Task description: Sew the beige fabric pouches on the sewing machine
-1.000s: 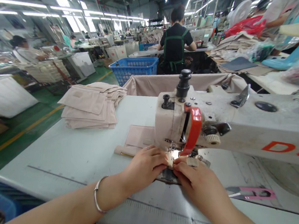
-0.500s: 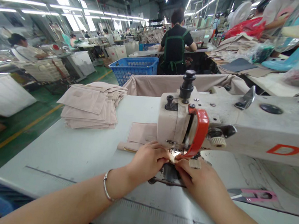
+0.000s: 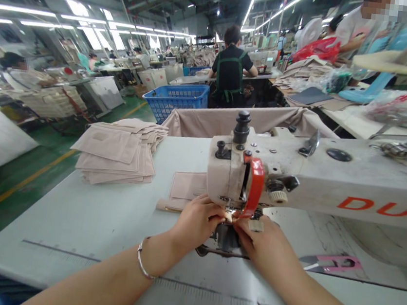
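Under the head of the sewing machine (image 3: 225, 174), a beige fabric piece (image 3: 189, 182) with a zipper (image 3: 173, 209) along its folded edge lies flat on the table. My left hand (image 3: 195, 222) pinches the fabric's edge just left of the lit needle area. From the other side, my right hand (image 3: 263, 237) pinches the same edge, fingertips close to the presser foot. The needle itself is too small to make out. A red guard (image 3: 256, 188) curves down above my right fingers.
A stack of beige fabric pieces (image 3: 118, 155) sits at the table's back left. Pink-handled thread snips (image 3: 334, 263) lie to the right. Beyond the table stand a blue basket (image 3: 176, 101) and a co-worker (image 3: 230, 70) facing away. A ruler scale (image 3: 209, 292) runs along the front.
The camera view has shifted slightly, so the scene sits a little lower and further left. Both hands keep their pinch on the fabric at the needle area.
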Demonstrator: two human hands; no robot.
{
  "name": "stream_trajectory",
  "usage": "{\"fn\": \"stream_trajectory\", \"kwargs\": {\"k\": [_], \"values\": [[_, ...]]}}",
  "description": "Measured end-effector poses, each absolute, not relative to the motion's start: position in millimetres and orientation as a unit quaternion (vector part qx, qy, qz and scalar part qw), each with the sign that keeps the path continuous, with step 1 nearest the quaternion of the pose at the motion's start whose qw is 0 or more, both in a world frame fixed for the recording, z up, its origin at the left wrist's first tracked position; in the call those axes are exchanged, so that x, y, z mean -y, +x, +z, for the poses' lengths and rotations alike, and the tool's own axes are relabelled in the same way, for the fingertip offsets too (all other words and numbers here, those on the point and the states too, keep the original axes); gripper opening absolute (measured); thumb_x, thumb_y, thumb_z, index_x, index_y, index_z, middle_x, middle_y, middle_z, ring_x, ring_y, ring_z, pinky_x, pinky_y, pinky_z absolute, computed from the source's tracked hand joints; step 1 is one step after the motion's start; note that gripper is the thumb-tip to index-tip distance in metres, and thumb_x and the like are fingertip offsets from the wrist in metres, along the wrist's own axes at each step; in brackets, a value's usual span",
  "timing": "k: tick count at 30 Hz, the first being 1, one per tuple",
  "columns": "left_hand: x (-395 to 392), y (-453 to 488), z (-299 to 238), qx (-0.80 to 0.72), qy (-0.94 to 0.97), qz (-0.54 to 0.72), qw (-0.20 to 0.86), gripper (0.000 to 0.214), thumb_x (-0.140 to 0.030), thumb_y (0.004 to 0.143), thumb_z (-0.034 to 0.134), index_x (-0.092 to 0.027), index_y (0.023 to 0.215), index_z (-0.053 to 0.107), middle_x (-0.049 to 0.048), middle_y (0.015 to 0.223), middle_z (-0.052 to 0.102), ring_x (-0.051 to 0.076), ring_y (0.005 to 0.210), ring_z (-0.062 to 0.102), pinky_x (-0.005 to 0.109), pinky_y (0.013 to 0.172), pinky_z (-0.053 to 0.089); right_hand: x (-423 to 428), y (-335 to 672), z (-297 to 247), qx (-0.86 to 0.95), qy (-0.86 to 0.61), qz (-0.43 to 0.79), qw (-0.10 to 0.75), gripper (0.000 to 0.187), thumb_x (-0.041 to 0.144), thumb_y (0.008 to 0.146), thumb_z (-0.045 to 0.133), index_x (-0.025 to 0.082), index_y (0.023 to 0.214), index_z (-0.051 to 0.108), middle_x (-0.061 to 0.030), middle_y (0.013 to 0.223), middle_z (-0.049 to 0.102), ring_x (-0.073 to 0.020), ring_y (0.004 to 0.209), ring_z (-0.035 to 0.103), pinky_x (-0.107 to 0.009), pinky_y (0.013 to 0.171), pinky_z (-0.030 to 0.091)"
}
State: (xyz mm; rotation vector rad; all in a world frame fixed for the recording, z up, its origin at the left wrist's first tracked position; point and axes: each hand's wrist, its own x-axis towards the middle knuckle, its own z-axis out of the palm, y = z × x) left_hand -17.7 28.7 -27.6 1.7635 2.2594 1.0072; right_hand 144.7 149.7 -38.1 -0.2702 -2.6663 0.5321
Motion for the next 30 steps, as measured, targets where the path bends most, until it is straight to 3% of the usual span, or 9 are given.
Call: {"fn": "stream_trajectory", "kwargs": {"k": [5, 11, 15, 22, 27, 30], "values": [[-28.4, -17.3, -26.8, -0.761, 0.570, 0.302, 0.074, 0.017, -0.010, 0.081, 0.067, -0.025, 0.082, 0.077, 0.0008, 0.087, 0.075, 0.021, 0.086, 0.068, 0.032, 0.080, 0.053, -144.4, 142.6, -33.3, 0.956, -0.106, 0.184, 0.202, 0.020, 0.009, 0.090, 0.051, 0.019, 0.093, 0.068, -0.0080, 0.098, 0.066, -0.0204, 0.094, 0.059, -0.030, 0.084, 0.049], [-28.2, -23.8, -37.4, -0.783, 0.549, 0.281, 0.082, 0.016, -0.018, 0.084, 0.062, -0.025, 0.083, 0.077, 0.0020, 0.088, 0.076, 0.024, 0.089, 0.069, 0.033, 0.081, 0.053, -142.0, 137.8, -36.9, 0.954, -0.129, 0.175, 0.207, 0.024, 0.011, 0.094, 0.048, 0.023, 0.105, 0.066, -0.0056, 0.104, 0.065, -0.0187, 0.097, 0.059, -0.028, 0.083, 0.048], [-27.3, -25.9, -42.9, -0.793, 0.537, 0.283, 0.058, 0.016, -0.022, 0.085, 0.061, -0.025, 0.082, 0.076, 0.0033, 0.090, 0.075, 0.024, 0.089, 0.069, 0.035, 0.082, 0.053, -140.7, 135.2, -40.5, 0.953, -0.140, 0.177, 0.202, 0.020, 0.015, 0.094, 0.049, 0.023, 0.102, 0.066, -0.0056, 0.101, 0.064, -0.0194, 0.098, 0.059, -0.028, 0.085, 0.047], [-27.2, -19.1, -31.9, -0.769, 0.560, 0.296, 0.091, 0.020, -0.015, 0.080, 0.058, -0.026, 0.079, 0.074, 0.0016, 0.094, 0.075, 0.024, 0.094, 0.067, 0.034, 0.086, 0.053, -140.4, 135.2, -42.2, 0.957, -0.113, 0.166, 0.210, 0.014, 0.015, 0.087, 0.054, 0.022, 0.091, 0.065, -0.0048, 0.098, 0.066, -0.0194, 0.097, 0.060, -0.027, 0.084, 0.047], [-29.6, -29.0, -37.5, -0.769, 0.567, 0.281, 0.084, 0.020, -0.020, 0.082, 0.056, -0.027, 0.083, 0.075, 0.0020, 0.094, 0.074, 0.025, 0.094, 0.068, 0.035, 0.087, 0.054, -144.8, 128.3, -57.9, 0.954, -0.115, 0.133, 0.243, 0.015, 0.014, 0.086, 0.052, 0.022, 0.091, 0.063, -0.0052, 0.094, 0.066, -0.0202, 0.090, 0.061, -0.027, 0.078, 0.048], [-22.3, -39.7, -41.2, -0.766, 0.588, 0.259, 0.032, 0.023, -0.027, 0.082, 0.061, -0.031, 0.100, 0.075, 0.0025, 0.108, 0.073, 0.027, 0.104, 0.067, 0.038, 0.094, 0.054, -151.2, 121.8, -68.3, 0.951, -0.102, 0.106, 0.272, 0.012, 0.015, 0.084, 0.055, 0.022, 0.090, 0.063, -0.0045, 0.091, 0.067, -0.0201, 0.084, 0.062, -0.027, 0.073, 0.049]]}}
